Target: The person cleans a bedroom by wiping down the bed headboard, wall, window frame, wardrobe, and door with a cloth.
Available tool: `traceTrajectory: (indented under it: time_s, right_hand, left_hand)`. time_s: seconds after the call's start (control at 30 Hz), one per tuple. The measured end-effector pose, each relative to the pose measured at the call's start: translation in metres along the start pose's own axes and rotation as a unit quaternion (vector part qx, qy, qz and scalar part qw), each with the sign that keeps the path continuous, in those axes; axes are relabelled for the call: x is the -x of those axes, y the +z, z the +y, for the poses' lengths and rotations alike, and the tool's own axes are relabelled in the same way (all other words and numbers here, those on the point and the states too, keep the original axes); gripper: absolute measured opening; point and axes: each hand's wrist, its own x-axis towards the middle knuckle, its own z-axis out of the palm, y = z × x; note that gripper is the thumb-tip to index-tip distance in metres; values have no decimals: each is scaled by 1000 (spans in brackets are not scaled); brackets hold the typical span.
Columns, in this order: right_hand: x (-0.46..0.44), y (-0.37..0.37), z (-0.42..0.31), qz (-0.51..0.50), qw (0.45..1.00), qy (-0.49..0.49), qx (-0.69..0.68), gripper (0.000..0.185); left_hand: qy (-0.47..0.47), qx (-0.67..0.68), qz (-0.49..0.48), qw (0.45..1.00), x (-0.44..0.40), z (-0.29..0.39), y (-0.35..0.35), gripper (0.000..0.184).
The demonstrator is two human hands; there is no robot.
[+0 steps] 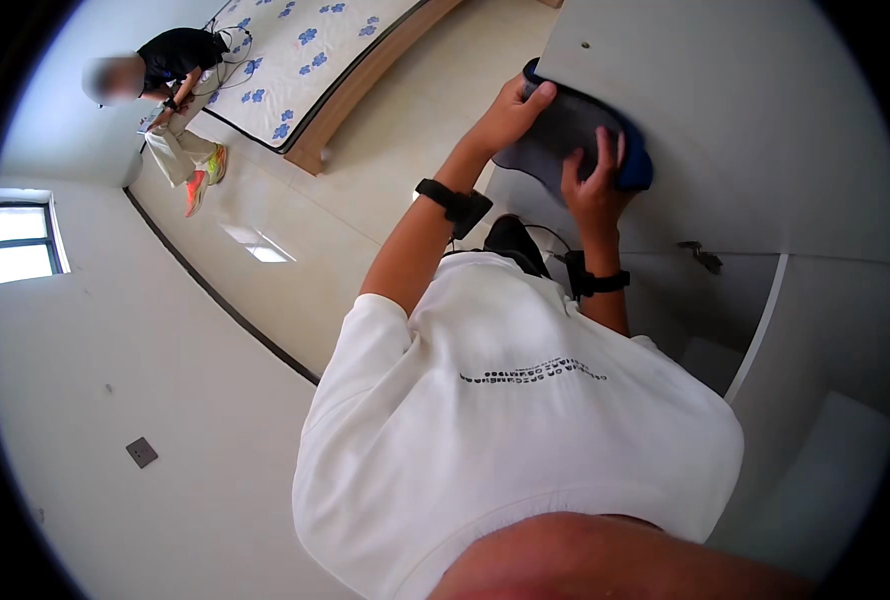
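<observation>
A dark grey and blue fabric piece (550, 150), with a blue rim, is between my two hands over the white cabinet top; its exact kind I cannot tell. My left hand (513, 115) is closed on its upper left edge, thumb on the near face and the other fingers mostly hidden behind. At the lower right edge is my right hand (595, 190), thumb and two fingers apart on the grey face. Its other fingers are hidden near the blue part. Black straps with small boxes circle both wrists.
Right of me stands a white cabinet (735, 120), with a metal hinge (702, 257) beside an open compartment (710, 310). A person (180, 60) in a black top sits by a flower-patterned mattress (315, 40) on a wooden bed frame (365, 85).
</observation>
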Motion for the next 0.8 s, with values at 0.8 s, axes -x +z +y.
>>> traceTrajectory:
  time_s: [0.8]
  right_hand:
    - [123,-34,97,56,953,232,189,63]
  left_hand:
    - [329,-493,-271,759,-13,-9,116,39]
